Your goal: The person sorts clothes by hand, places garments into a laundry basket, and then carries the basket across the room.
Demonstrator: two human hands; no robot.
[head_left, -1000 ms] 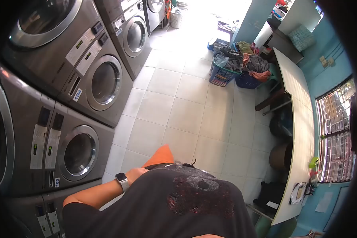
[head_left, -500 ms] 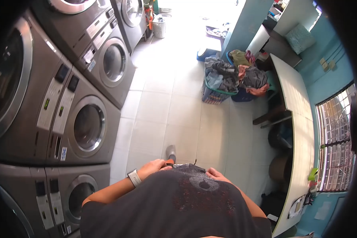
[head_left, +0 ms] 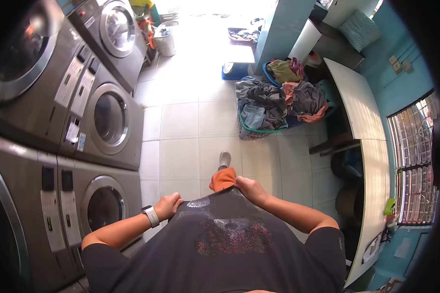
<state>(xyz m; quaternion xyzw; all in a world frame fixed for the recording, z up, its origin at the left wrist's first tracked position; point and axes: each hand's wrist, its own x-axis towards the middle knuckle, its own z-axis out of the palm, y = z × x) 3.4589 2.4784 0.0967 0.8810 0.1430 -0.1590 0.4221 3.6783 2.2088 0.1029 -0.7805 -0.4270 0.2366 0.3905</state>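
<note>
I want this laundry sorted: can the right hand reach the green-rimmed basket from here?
Probably not: the right hand grips the dark T-shirt, and the green-rimmed basket stands ahead across the floor tiles. Nothing visible blocks the way, so letting go and stepping closer might do.

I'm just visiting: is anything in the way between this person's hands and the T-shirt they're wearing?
Nothing visible. The left hand and right hand both grip the front hem of the dark T-shirt directly, with no other object between.
</note>
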